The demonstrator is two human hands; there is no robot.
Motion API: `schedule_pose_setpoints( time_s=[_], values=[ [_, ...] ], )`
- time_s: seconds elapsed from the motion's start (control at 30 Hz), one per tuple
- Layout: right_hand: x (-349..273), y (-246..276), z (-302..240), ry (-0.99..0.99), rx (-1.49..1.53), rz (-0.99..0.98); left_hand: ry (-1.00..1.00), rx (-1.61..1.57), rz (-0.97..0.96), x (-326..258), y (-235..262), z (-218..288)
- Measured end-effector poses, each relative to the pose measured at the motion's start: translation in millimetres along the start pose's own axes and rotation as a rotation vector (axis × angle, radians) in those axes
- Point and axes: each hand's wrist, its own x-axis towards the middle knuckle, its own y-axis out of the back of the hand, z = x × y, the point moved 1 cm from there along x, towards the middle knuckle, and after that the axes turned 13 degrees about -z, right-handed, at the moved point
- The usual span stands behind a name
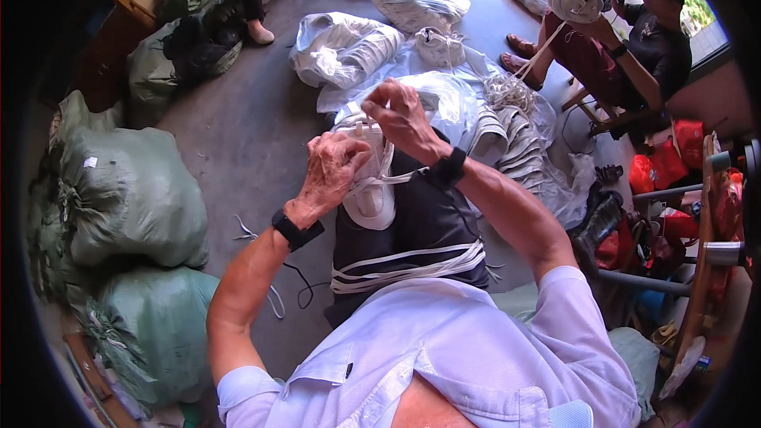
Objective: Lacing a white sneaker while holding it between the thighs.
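Head view, as seen from where I stand.

Shoe: one, white, lying lengthwise on the lap of the seated person, over dark trousers.
Lace: white, crossing the shoe.
Left hand: at the shoe's left edge, fingers bent; I cannot tell whether its grip is pinching anything.
Right hand: above the shoe's far part, fingers curled; I cannot tell whether its grip has closed on a lace.
Wristbands: two, black, one per wrist.
Strands: several, white, stretched across both thighs.
Bags: clear plastic, filled with pale shoes, beyond the knees on the floor.
Shoe row: pale, right of the knees, a tangle of cord near its far end.
Sacks: green, bulging, along the left.
Co-worker: seated far right, holding a cord bundle.
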Motion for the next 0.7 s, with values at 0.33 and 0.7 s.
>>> schedule_pose_setpoints(
  time_s=[0.33, 0.7],
  values=[
    [-39, -19, -27, 0.460, -0.163, -0.108, 0.232, -0.870, 0.535, 9, -1, -15],
    [-60, -34, -27, 0.485, -0.574, -0.281, 0.174, -0.754, 0.272, 9, 10, -22]
  ],
)
